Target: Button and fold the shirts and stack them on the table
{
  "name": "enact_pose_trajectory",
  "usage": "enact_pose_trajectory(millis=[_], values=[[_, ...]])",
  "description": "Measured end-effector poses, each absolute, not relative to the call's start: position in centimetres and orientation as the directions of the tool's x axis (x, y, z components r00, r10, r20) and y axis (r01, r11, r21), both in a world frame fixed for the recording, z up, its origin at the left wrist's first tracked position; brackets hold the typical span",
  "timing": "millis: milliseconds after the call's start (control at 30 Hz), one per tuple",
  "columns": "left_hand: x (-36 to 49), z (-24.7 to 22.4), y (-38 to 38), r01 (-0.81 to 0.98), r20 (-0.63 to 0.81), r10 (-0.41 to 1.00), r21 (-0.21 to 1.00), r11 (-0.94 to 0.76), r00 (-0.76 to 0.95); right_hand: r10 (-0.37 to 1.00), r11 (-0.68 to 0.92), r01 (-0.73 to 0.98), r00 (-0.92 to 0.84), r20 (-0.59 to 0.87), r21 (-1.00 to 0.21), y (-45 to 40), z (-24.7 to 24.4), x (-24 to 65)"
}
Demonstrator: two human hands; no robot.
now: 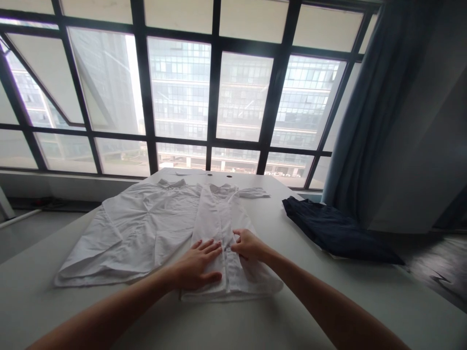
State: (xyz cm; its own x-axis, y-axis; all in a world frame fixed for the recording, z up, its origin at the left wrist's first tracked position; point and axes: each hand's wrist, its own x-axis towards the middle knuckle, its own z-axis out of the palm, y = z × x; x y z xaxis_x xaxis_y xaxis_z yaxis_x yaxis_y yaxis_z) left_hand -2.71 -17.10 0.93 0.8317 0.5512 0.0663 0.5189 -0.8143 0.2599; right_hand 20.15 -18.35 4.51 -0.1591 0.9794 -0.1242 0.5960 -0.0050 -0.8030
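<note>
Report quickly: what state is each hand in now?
Left hand: open, palm down on the right-hand shirt.
Right hand: curled on that shirt; grip cannot be told.

A hand could pass over the strip of white tabletop (273,216) right of centre, between the middle garment (209,218) and the folded dark cloth (328,226) at the right. The right forearm (314,291) blocks the way up from the lower right, the left forearm (120,301) bars the lower left, and low open room lies between them at bottom centre
</note>
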Motion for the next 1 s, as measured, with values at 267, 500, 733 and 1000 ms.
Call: enact_pose_trajectory(millis=[267,500,733,1000], values=[[-2.6,0.9,-17.4,0.526,0.066,0.558,0.255,-0.811,0.827,0.954,0.09,0.705,-0.264,-0.142,-0.703,-18.0,2.8,18.5],[-2.5,0.7,-17.6,0.474,0.152,0.516,0.245,-0.846,0.843,0.909,0.416,0.837,-0.376,0.178,-0.356,-20.8,4.2,20.1],[-1.0,2.9,-16.2,0.378,0.181,0.43,0.262,-0.888,0.884,0.86,0.51,0.835,-0.491,0.139,-0.207,-20.8,2.7,24.1],[0.9,3.2,-14.5,0.316,0.16,0.348,0.196,-0.928,0.924,0.843,0.536,0.81,-0.529,0.1,-0.235,-21.2,2.0,25.6]])
